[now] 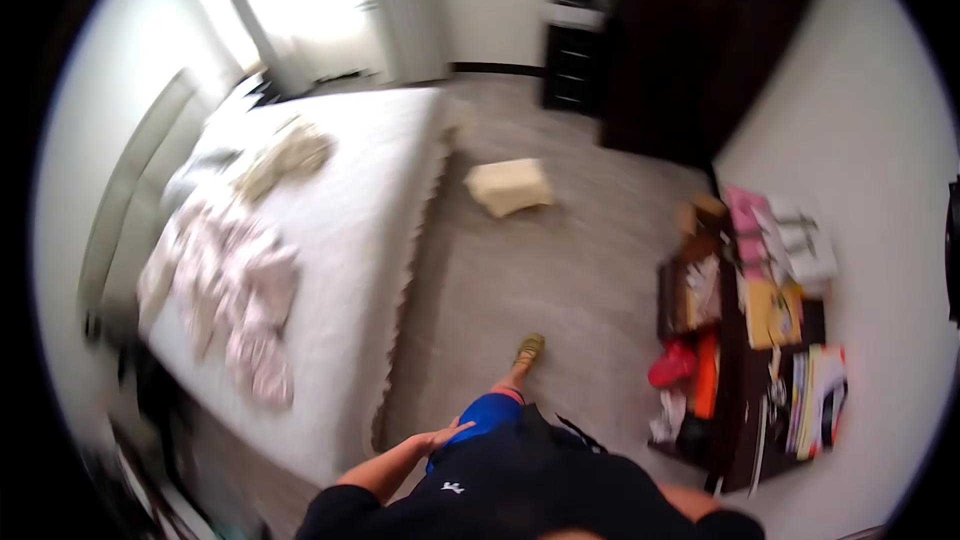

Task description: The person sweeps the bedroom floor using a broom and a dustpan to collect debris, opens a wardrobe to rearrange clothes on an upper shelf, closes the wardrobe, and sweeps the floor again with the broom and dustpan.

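Observation:
My left hand [448, 434] rests against the leg of my blue shorts [488, 414], fingers stretched out, with nothing visible in it. To that side, the nearest large thing is the bed [345, 270] with its white cover. My right hand is out of sight; only part of that arm [690, 502] shows beside my black shirt [540, 475]. One foot in a yellowish-green shoe [530, 347] is on the grey floor [470, 285].
A cream block-like stool or box [510, 186] stands on the floor ahead. Rumpled pink cloth [245, 285] and beige cloth [287, 160] lie on the bed. Along the right wall is a dark desk [735, 410] with bags and papers. A black drawer unit [572, 65] stands at the back.

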A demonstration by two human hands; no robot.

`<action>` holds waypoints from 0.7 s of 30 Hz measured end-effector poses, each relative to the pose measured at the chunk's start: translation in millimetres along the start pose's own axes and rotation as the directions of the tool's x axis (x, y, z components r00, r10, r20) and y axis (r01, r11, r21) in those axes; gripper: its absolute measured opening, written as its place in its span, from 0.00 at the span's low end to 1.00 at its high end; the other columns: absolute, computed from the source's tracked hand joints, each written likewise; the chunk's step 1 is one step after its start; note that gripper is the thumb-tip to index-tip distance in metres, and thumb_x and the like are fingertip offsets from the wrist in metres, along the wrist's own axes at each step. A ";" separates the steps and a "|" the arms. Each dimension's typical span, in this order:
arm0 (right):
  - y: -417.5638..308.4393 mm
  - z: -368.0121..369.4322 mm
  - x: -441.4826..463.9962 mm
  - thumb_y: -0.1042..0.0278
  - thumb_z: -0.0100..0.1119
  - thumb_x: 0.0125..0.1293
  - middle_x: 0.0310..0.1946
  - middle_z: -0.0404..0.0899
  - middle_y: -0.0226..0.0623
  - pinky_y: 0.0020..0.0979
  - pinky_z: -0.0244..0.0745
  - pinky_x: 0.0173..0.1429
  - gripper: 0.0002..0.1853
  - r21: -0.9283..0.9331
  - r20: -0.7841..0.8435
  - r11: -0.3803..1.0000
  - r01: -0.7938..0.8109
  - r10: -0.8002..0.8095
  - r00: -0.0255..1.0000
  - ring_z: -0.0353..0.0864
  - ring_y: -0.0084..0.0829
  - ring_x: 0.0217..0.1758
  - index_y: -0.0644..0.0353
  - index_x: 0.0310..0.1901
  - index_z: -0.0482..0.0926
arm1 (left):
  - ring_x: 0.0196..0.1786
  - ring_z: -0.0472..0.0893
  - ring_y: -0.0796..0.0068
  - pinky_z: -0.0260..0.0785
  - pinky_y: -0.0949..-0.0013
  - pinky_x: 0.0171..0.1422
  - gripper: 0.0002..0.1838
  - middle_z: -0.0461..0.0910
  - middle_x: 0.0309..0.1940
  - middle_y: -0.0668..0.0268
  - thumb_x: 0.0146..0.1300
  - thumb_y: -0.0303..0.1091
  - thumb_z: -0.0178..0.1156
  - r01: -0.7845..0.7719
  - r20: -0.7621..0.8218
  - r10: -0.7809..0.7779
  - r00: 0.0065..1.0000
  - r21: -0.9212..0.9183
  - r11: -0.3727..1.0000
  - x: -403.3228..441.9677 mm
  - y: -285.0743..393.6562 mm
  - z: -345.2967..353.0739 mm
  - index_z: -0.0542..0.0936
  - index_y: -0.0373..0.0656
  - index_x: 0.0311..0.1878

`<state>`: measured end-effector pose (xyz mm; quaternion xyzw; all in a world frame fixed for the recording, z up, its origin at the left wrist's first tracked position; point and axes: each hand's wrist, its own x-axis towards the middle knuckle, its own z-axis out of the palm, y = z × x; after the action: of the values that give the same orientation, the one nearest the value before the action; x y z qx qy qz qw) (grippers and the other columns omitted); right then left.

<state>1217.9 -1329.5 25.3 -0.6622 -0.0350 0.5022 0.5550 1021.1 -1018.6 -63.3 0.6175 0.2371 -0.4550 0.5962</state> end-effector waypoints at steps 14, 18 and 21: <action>-214.3 -238.0 181.6 0.64 0.54 0.53 0.30 0.77 0.44 0.35 0.69 0.38 0.13 -0.606 -0.282 0.795 -0.008 -0.206 0.937 0.77 0.39 0.37 0.63 0.39 0.74 | 0.23 0.79 0.72 0.71 0.74 0.28 0.13 0.78 0.28 0.57 0.64 0.28 0.36 -0.408 0.277 0.335 0.901 0.275 0.870 203.8 613.9 -164.1 0.69 0.34 0.43; -303.1 -373.4 240.1 0.63 0.52 0.54 0.24 0.78 0.38 0.33 0.71 0.35 0.13 -0.547 -0.294 0.833 0.084 -0.285 0.913 0.77 0.33 0.28 0.59 0.40 0.73 | 0.30 0.79 0.71 0.71 0.74 0.34 0.16 0.76 0.35 0.58 0.55 0.17 0.35 -0.560 0.129 0.546 0.828 0.143 0.816 263.8 709.7 -176.1 0.68 0.34 0.45; -397.2 -484.4 299.2 0.66 0.47 0.59 0.18 0.77 0.32 0.26 0.71 0.31 0.10 -0.500 -0.355 0.848 0.177 -0.387 0.851 0.77 0.24 0.23 0.63 0.36 0.74 | 0.42 0.76 0.70 0.68 0.72 0.48 0.17 0.73 0.42 0.60 0.53 0.16 0.38 -0.519 0.027 0.520 0.854 0.136 0.844 286.3 754.1 -203.4 0.69 0.34 0.45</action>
<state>1909.5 -1336.3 85.5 -0.8555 -0.1224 0.2265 0.4493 1843.5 -1029.7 61.9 0.7007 0.0326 -0.2886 0.6516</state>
